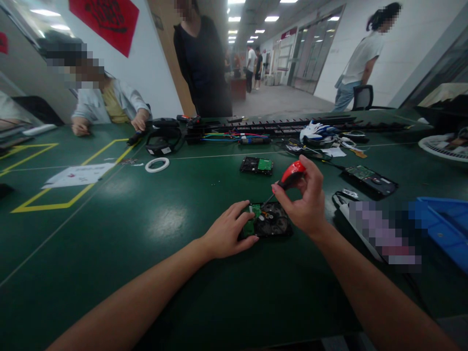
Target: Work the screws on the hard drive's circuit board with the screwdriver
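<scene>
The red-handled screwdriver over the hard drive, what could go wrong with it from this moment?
The screwdriver in the right hand could slip and jab the left hand, which rests close by on the hard drive. Its tip might also scratch the green circuit board there.

Left end of the hard drive (276, 222) sits partly hidden under the left hand (228, 231), the screwdriver (292, 173) tip is too small to read, blue tray (453, 241) and white grille (435, 148) run off the right edge.
</scene>
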Available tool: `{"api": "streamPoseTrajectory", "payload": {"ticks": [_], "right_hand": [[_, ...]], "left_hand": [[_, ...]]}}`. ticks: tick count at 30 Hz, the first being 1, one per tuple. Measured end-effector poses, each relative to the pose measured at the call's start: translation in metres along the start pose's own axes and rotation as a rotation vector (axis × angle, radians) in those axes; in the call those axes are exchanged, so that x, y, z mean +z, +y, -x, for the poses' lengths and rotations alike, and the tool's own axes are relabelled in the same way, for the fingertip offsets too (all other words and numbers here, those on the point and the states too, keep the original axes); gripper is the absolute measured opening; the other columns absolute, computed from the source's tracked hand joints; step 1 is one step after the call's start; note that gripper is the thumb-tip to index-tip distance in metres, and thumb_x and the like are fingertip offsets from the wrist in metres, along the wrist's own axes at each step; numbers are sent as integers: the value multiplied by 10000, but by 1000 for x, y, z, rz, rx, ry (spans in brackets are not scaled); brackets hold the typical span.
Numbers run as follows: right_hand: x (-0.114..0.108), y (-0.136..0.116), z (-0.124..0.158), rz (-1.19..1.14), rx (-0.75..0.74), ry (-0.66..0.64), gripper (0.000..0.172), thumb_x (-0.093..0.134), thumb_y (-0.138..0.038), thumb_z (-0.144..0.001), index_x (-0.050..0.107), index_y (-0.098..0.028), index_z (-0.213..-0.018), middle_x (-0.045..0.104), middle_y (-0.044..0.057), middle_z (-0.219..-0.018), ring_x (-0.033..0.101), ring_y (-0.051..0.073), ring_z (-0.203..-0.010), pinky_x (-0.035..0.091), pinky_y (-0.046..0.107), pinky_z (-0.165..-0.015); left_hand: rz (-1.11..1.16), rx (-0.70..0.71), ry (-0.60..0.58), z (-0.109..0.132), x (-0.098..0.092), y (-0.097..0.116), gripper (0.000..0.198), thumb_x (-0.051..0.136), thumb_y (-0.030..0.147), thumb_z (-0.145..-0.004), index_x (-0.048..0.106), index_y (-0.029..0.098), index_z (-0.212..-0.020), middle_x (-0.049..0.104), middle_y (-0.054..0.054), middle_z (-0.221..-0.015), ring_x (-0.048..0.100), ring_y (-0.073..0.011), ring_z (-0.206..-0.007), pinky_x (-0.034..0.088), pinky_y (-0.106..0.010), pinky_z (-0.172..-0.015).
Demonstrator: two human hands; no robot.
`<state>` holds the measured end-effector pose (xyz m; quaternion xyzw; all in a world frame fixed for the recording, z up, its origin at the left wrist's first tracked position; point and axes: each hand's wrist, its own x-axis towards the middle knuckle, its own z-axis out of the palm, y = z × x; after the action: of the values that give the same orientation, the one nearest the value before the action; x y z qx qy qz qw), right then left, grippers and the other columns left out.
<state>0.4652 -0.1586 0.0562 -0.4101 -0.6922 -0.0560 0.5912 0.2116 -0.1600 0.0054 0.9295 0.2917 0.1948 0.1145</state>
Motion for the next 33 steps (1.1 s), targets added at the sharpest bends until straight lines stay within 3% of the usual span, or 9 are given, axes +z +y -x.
{"api": "streamPoseTrajectory", "payload": {"ticks": [4,10,17,21,23,28,33], "right_hand": [[-2,3,2,52,-35,28,922,851,-307,-806,356,-358,-1582,544,123,-1457,683,332,-1125,688,505,-786],[-2,-3,1,-83,-4,-85,864,678,-190,-894,241,-342,-1623,577,134,-1428,744,276,-1015,654,541,-939],[3,1,5,37,-22,26,959,785,-283,-849,244,-352,-1637,408,133,-1607,583,373,-1350,672,531,-905],[4,2,7,79,-31,39,981,813,-370,-847,231,-345,-1637,403,126,-1617,521,371,-1420,618,565,-1027],[3,1,6,51,-27,13,975,800,-343,-855,222,-336,-1640,406,140,-1613,557,372,-1390,602,582,-1047],[3,-3,4,-112,45,-84,913,689,-227,-917,160,-359,-1649,520,160,-1512,755,283,-1033,673,533,-911],[5,1,5,-44,33,-20,946,782,-271,-865,238,-366,-1633,499,146,-1522,715,323,-1128,698,518,-803]], "left_hand": [[7,-2,3,0,-1,1,603,643,561,-948,542,183,-1407,401,-210,-1618,421,-381,-1504,446,-584,-1206],[10,-3,7,0,-1,1,610,639,571,-947,537,186,-1409,398,-211,-1615,427,-382,-1500,449,-586,-1207],[-12,-1,5,0,-1,1,633,624,585,-949,536,175,-1423,402,-207,-1617,399,-386,-1515,416,-590,-1233],[-23,7,7,0,-1,1,632,618,582,-953,535,170,-1426,401,-208,-1618,389,-390,-1519,409,-591,-1237],[-29,7,7,-1,-1,1,627,612,576,-958,534,166,-1425,403,-210,-1616,388,-389,-1520,407,-588,-1241],[-21,6,12,-1,-1,1,631,627,577,-949,538,166,-1419,414,-214,-1608,404,-385,-1512,416,-582,-1237],[-10,20,23,0,0,0,623,630,568,-951,526,183,-1430,412,-202,-1618,412,-383,-1511,422,-594,-1230]]}}
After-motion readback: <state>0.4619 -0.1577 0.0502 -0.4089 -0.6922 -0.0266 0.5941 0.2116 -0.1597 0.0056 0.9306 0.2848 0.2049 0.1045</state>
